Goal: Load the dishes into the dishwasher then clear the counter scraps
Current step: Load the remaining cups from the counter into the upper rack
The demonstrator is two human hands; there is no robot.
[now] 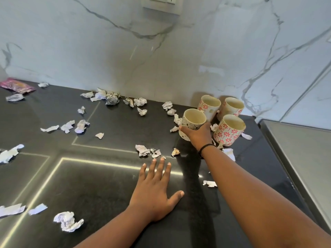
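Several mugs stand at the back right of the black counter (100,185). My right hand (197,135) grips the nearest one, a cream mug with a black pattern (192,119), fingers curled round its side. Three cream mugs with red flowers stand close by: one (228,131) right of my hand, two behind (208,105) (231,108) by the wall. My left hand (155,190) lies flat on the counter, fingers spread, holding nothing. Crumpled paper scraps (68,221) (143,150) (111,99) are strewn over the counter.
A pink wrapper (18,85) lies at the far left by the marble wall. A socket plate (162,4) sits high on the wall. Right of the counter runs a grey steel surface (304,149), lower than the counter edge.
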